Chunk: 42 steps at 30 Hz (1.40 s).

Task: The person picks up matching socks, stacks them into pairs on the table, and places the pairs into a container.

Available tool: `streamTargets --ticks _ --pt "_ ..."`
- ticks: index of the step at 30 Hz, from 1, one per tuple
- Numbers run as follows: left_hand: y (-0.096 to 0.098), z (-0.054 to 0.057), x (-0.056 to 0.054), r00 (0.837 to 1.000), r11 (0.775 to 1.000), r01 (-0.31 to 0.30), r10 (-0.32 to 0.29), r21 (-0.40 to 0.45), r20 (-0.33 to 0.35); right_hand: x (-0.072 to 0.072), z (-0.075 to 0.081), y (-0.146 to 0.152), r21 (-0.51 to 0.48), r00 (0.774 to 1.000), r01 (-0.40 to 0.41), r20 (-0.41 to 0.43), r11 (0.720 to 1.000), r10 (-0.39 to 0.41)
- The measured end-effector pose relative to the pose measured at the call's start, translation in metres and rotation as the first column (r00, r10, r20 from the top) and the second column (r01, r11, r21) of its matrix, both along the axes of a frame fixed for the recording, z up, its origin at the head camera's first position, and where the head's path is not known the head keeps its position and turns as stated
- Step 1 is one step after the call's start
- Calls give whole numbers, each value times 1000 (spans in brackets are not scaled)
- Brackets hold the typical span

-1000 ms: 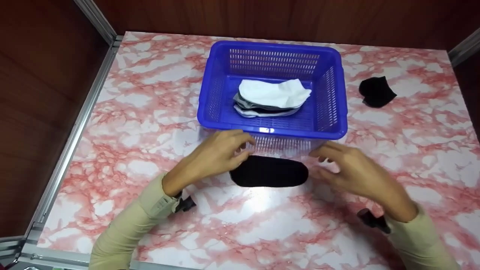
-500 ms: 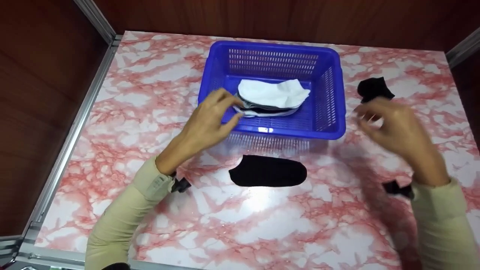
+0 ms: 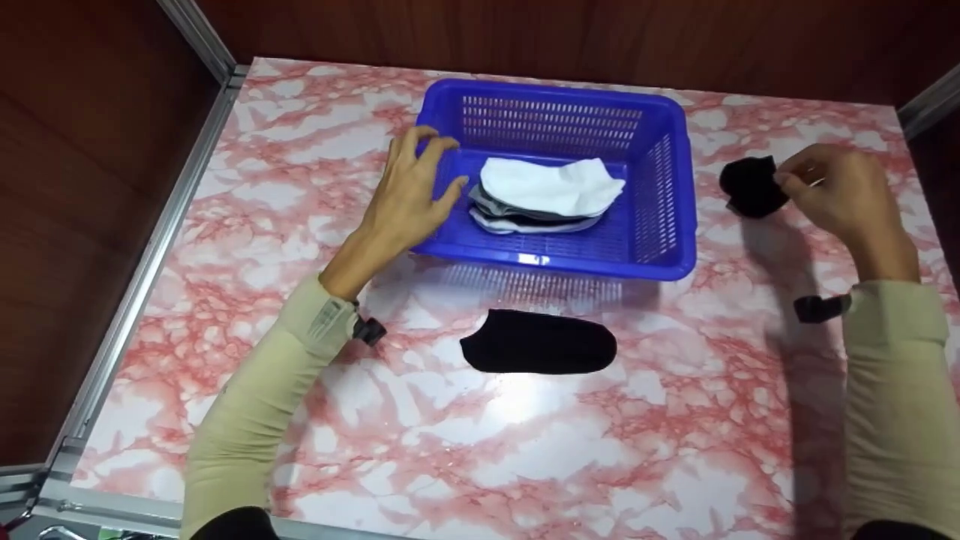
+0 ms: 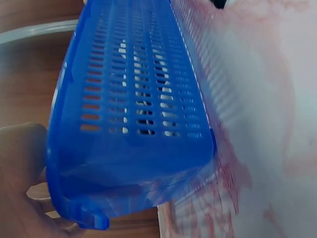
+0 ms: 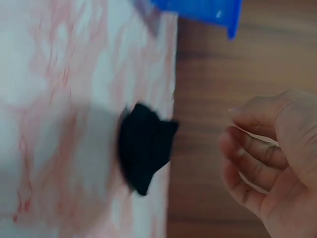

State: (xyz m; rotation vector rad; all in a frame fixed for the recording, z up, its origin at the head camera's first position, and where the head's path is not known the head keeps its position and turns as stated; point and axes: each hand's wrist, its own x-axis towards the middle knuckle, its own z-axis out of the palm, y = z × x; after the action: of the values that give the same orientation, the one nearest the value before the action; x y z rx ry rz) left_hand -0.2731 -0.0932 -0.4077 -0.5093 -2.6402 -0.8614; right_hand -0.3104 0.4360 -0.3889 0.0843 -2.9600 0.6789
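Observation:
My left hand (image 3: 405,196) is over the left rim of the blue plastic basket (image 3: 600,268), its fingers loosely bent and spread. In the left wrist view that hand (image 4: 20,173) is beside the rim near a basket corner. Inside the basket lies a stack of folded socks, a white sock (image 3: 551,186) on top. My right hand (image 3: 855,195) hovers at the folded black sock (image 3: 750,189) right of the basket. Its fingers are loosely curved, and the right wrist view shows a gap between them and the sock (image 5: 146,148). Another black sock (image 3: 536,343) lies flat in front of the basket.
Everything rests on a red-and-white marbled table (image 3: 525,465). A dark wood panel (image 3: 540,37) stands behind it, and another wood panel (image 3: 90,225) with a metal rail (image 3: 161,247) borders the left side.
My left hand has left the flat black sock and moved up to the basket's left rim. The right hand has travelled right and away from me to the folded black sock.

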Motion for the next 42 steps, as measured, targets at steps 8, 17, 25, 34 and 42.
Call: streamTargets --ticks 8,17,25,34,42 --pt "-4 -7 -14 994 996 -88 89 -9 58 -24 -20 28 -73 983 134 136 988 -123" --pt "-6 -11 -25 946 991 -109 126 -74 298 -35 -45 31 -84 953 179 263 980 -151" --pt "-3 -8 -26 935 992 -105 123 -73 332 -36 -56 22 -98 929 236 315 967 -195" --pt "1 -8 -26 936 988 -110 139 -106 323 -36 -56 15 -193 918 266 350 945 -187" --pt "1 -9 -26 938 988 -110 138 -105 317 -26 -49 4 -365 932 288 319 885 -172"
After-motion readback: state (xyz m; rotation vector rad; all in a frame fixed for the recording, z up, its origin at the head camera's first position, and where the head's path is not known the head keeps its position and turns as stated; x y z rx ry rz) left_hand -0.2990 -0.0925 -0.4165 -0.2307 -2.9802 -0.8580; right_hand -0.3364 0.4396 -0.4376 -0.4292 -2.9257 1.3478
